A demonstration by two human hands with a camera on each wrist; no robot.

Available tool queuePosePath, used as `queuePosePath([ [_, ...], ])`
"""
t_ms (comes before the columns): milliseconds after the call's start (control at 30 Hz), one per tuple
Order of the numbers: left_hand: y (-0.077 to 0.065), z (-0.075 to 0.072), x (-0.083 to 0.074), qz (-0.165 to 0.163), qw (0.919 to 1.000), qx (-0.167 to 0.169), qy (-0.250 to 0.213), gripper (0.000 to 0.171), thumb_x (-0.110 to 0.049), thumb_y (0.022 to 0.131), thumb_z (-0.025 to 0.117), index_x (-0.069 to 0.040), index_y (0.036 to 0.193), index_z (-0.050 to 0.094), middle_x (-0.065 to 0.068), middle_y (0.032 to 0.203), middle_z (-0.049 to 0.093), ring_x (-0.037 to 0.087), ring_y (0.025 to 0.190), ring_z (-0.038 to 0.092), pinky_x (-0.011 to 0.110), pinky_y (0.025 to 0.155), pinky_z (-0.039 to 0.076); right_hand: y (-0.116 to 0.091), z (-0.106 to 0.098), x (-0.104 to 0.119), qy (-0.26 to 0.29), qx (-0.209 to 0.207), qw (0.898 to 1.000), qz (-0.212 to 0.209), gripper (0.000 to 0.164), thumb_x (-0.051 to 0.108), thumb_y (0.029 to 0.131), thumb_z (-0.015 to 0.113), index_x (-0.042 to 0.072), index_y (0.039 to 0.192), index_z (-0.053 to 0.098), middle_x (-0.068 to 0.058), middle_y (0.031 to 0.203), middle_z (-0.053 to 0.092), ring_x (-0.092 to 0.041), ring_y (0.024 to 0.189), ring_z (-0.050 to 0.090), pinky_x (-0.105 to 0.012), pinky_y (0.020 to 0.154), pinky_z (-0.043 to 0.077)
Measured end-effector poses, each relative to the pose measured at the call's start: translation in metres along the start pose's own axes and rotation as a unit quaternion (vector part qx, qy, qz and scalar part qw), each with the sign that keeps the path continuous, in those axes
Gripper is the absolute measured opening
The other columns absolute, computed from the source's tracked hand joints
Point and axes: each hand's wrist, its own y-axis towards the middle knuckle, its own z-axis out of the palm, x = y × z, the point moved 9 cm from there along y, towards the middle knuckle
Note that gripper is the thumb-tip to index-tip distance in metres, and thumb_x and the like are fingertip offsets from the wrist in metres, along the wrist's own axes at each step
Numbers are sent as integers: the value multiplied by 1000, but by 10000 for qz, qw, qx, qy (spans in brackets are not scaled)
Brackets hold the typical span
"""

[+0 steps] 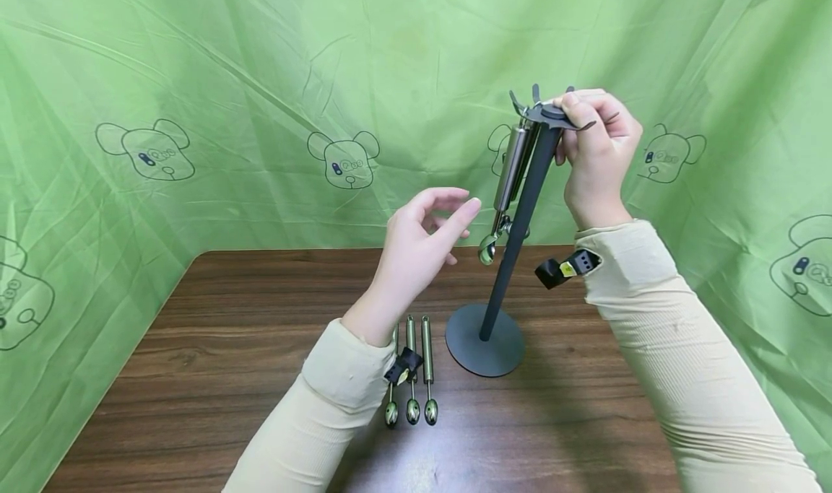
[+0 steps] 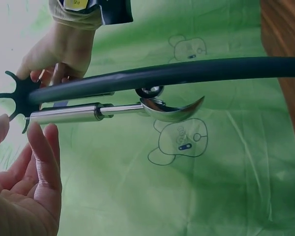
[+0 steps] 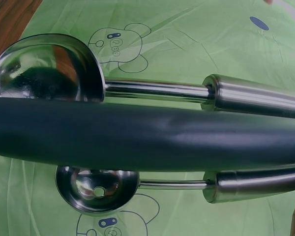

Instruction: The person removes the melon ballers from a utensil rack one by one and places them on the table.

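My right hand grips the hooked top of a dark metal utensil stand, thumb on the upper plate. The stand's post leans over its round base. From the hooks hang two metal scoops, with bowls down on either side of the post in the right wrist view: a larger scoop and a smaller scoop with a hole in its bowl. My left hand is held left of them, empty, fingers loosely bent. In the left wrist view, its fingertips are right by the handle of a hanging scoop.
Three small metal scoops lie side by side on the brown wooden table, partly covered by my left wrist and its camera. Green cloth with bear drawings hangs behind and along the sides.
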Motion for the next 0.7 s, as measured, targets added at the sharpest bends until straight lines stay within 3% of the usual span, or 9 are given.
queuePosePath([
  [267,10,6,-9,195,9998,-10,101,32,-35,94,67,-15,119,67,-2,109,71,14,72,67,37,57,58,0,0,2,-117,68,9998,-110,15,-3,86,60,-3,74,70,-10,71,70,-8,35,30,-20,35,30],
  [500,17,12,-14,391,9972,-205,600,31,-39,94,66,-18,117,69,-7,112,71,8,103,61,25,83,51,0,-1,0,-25,31,10000,-20,15,-4,85,59,-5,75,69,-10,70,70,-8,35,31,-20,35,30],
  [700,23,21,-8,440,9966,-128,685,34,-39,95,65,-18,121,68,-7,118,70,11,109,59,22,84,53,0,2,3,-223,269,9992,-181,15,-1,87,60,-1,77,71,-8,70,70,-8,35,29,-20,36,32],
])
